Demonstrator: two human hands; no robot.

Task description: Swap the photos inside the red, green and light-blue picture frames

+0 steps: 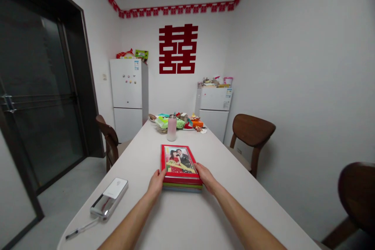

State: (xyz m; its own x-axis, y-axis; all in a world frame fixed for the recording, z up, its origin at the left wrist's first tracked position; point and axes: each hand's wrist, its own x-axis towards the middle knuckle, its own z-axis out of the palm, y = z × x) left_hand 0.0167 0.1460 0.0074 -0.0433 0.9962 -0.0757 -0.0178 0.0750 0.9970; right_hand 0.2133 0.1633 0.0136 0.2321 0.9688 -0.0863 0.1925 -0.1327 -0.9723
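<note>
So, from the head view, the stack of picture frames (178,166) lies flat on the counter (181,218), with a red frame on top, green and bluish edges showing beneath. Both hands grip it by its sides: the left hand (156,183) has its thumb on the near left corner, the right hand (206,176) wraps the right edge, and most of the fingers are hidden against or behind the stack. Only the top frame shows its picture, two people posing; the faces of the lower ones are covered. Both forearms are cut off below. A silver-and-white device (109,198) with a short cable lies near the counter's left edge. Beyond the stack stands a pink bottle (172,129), hiding part of a cluttered pile (178,124) whose smaller pieces are hard to make out. A brown chair (359,191) is cropped by the right edge
</note>
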